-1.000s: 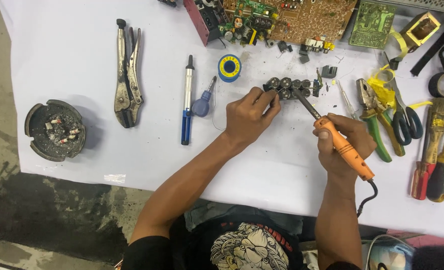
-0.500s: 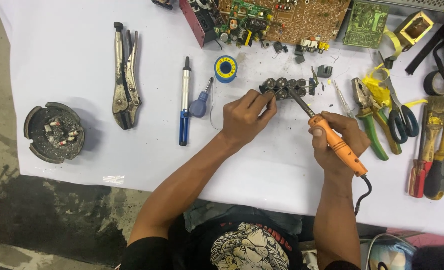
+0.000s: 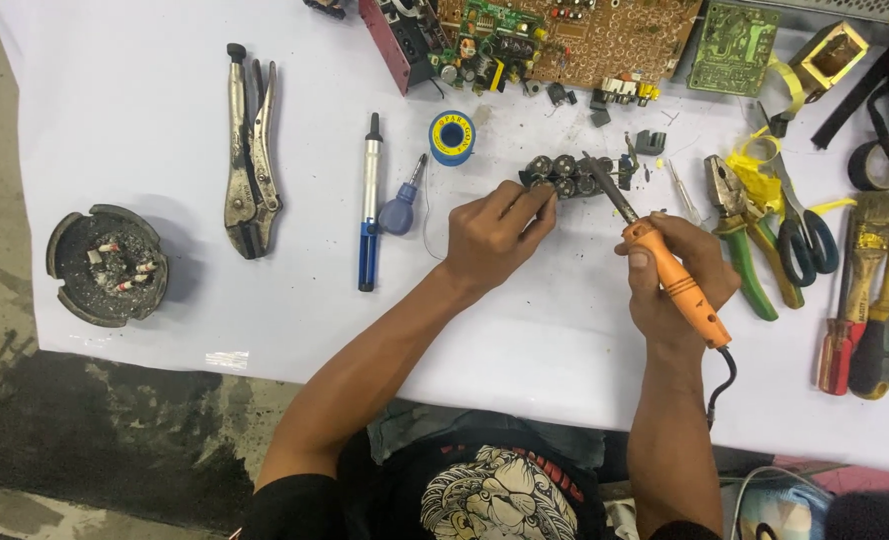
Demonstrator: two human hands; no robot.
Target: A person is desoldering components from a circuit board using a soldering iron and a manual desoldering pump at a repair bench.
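The right hand (image 3: 670,285) was closed around the orange handle of a soldering iron (image 3: 677,287), whose dark tip slanted up and left to touch a small strip of round dark components (image 3: 568,174) lying on the white table (image 3: 565,330); the left hand (image 3: 492,233) pinched the near left end of that strip between thumb and fingertips, the rest of the fingers curled; a thin wire ran from under this hand up towards a blue spool of solder (image 3: 453,136). Left of the hand lay a small blue screwdriver (image 3: 402,208), a blue and silver desoldering pump (image 3: 369,215), then locking pliers (image 3: 250,150), and well apart an ashtray (image 3: 106,265); right of the iron lay green-handled pliers (image 3: 740,235), scissors (image 3: 803,232) and red-handled screwdrivers (image 3: 845,330); circuit boards (image 3: 575,35) sat along the far edge.
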